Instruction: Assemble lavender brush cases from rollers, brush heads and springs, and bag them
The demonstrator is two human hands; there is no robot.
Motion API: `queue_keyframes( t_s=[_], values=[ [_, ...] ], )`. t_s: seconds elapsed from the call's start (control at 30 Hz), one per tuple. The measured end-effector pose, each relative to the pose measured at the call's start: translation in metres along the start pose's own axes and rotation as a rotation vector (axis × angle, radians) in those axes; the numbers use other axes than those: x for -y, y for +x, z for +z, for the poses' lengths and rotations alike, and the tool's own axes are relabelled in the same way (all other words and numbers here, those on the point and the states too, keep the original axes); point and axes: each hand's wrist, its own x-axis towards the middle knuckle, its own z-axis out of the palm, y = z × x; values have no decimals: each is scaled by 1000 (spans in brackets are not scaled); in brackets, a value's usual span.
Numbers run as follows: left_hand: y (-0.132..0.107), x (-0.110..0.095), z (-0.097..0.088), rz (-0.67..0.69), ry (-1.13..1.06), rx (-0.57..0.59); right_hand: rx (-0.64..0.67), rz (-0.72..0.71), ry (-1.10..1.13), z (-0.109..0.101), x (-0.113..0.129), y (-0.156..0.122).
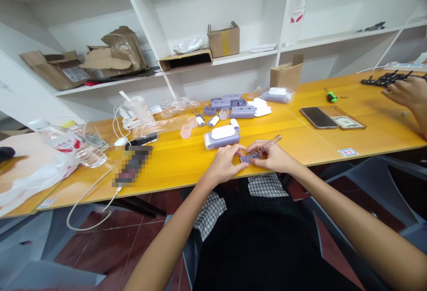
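Close to the table's front edge, my left hand [227, 163] pinches one end of a small purple-grey plastic piece [245, 159]. On its other side my right hand [274, 157] is closed on the same piece. A metal coil spring [267, 145] runs from the piece up across my right hand, its far end sticking out past the knuckles. The fingers partly cover the piece. Just beyond my left hand lies a purple box-shaped case [223, 141] with a white oval part [223, 132] on top. Small white cylinders [214, 121] lie behind it.
More purple housings [243, 112] and white parts are farther back. Phones [318, 117], a screwdriver [331, 96], a water bottle [71, 142] and a looping white cable [83, 197] lie around. Another person's hand [407, 92] is at the far right near black parts.
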Motion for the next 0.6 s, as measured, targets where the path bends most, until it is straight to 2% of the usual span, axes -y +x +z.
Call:
queue_keyframes(
  t_s=[0.17, 0.37, 0.6],
  values=[
    [0, -1, -1, -3, -5, 7, 59, -73, 2, -3, 4, -1],
    [1, 0, 0, 1, -15, 18, 71, -134, -6, -5, 5, 1],
    [1, 0, 0, 5, -5, 20, 52, -92, -35, -4, -1, 0]
  ],
)
